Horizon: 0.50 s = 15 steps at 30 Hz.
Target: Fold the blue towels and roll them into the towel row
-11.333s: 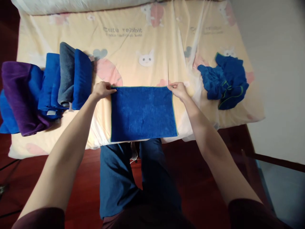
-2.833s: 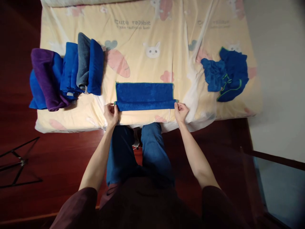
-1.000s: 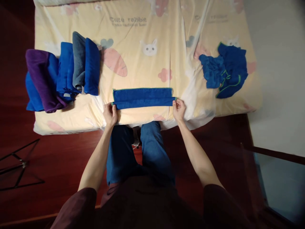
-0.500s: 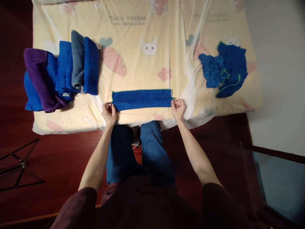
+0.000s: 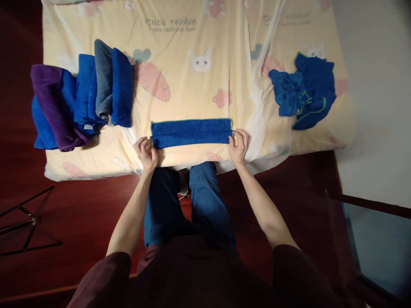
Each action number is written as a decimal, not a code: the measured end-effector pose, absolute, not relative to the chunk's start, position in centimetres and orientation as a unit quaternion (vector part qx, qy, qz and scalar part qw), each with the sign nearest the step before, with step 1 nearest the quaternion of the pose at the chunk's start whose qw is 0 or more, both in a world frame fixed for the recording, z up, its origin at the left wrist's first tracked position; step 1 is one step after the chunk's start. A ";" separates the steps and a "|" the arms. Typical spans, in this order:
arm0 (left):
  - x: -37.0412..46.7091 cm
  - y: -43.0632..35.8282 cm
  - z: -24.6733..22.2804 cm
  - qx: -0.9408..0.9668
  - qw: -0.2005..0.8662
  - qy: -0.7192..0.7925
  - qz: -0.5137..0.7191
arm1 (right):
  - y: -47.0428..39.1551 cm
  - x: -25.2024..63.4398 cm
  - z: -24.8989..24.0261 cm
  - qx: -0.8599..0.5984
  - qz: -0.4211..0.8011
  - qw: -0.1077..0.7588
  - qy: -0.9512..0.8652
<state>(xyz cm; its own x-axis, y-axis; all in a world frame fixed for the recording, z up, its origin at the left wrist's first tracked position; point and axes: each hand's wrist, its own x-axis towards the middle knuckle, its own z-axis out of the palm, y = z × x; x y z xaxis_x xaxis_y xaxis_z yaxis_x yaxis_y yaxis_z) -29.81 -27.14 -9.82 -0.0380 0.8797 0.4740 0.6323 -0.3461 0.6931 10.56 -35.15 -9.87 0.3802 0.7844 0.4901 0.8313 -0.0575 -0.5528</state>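
In the frame's centre, the folded blue towel [image 5: 192, 133] is flanked by the loosely curled left hand [image 5: 147, 155] and right hand [image 5: 239, 147]; whether it is gripped cannot be told.

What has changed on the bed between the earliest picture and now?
The blue cloth, first spread wide, is now folded into a narrow strip. The left hand and right hand have let go of its far corners and come back to its near ones, fingers loosened; any remaining grip is unclear. The folded cloths and crumpled cloths stayed put.
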 end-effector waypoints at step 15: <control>-29.4 -25.5 -9.0 0.764 0.228 0.479 0.367 | -35.2 10.8 -8.1 -0.709 0.080 0.334 -0.617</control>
